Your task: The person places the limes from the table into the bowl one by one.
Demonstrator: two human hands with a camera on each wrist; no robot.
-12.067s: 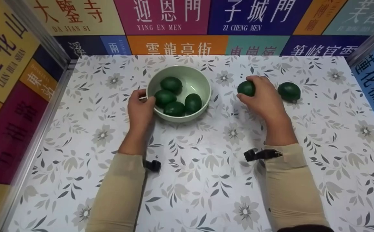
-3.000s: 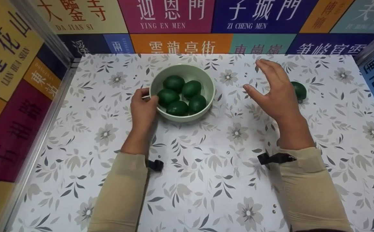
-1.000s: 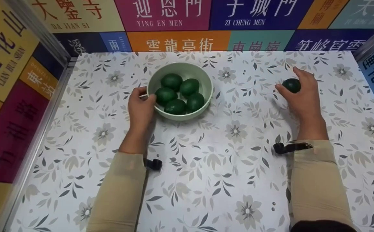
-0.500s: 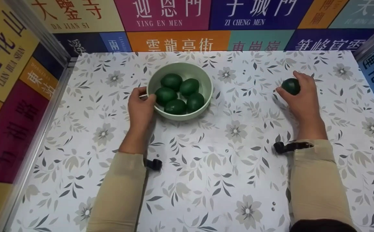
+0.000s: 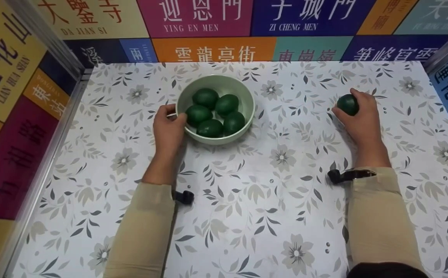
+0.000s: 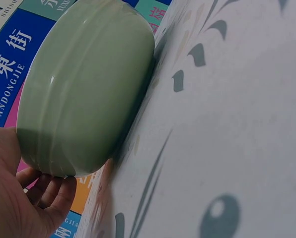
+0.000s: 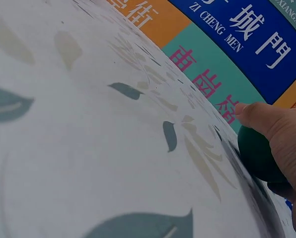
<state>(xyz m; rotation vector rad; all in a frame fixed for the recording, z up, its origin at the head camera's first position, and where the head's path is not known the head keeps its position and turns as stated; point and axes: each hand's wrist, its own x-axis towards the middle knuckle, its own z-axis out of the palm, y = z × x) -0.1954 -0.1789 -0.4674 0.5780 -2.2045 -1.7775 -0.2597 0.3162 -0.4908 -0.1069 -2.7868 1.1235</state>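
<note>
A pale green bowl [image 5: 215, 141] stands on the table toward the back, left of centre. My left hand [image 5: 168, 131] grips its left rim, thumb over the edge; in the left wrist view the fingers [image 6: 63, 196] curl under the bowl's wall [image 6: 88, 89]. Several glossy, dark green, lime-like fruits [image 5: 227, 104] lie inside it. Well to the right, my right hand [image 5: 364, 117] holds another such fruit [image 5: 347, 105] between thumb and fingers. From the right wrist, this fruit [image 7: 257, 153] appears low at the tabletop, partly covered by the hand [image 7: 287, 144].
A white tabletop [image 5: 247, 216] with a grey leaf and flower print lies under everything. Colourful panels with lettering [image 5: 201, 23] rise along its back edge, and more panels [image 5: 13, 116] stand at the left. Each wrist wears a dark strap with a small camera [image 5: 334, 176].
The fruit earlier in my right hand is now in the bowl. That hand has moved right and closed its fingers round the remaining fruit on the table. My left hand has stayed at the rim.
</note>
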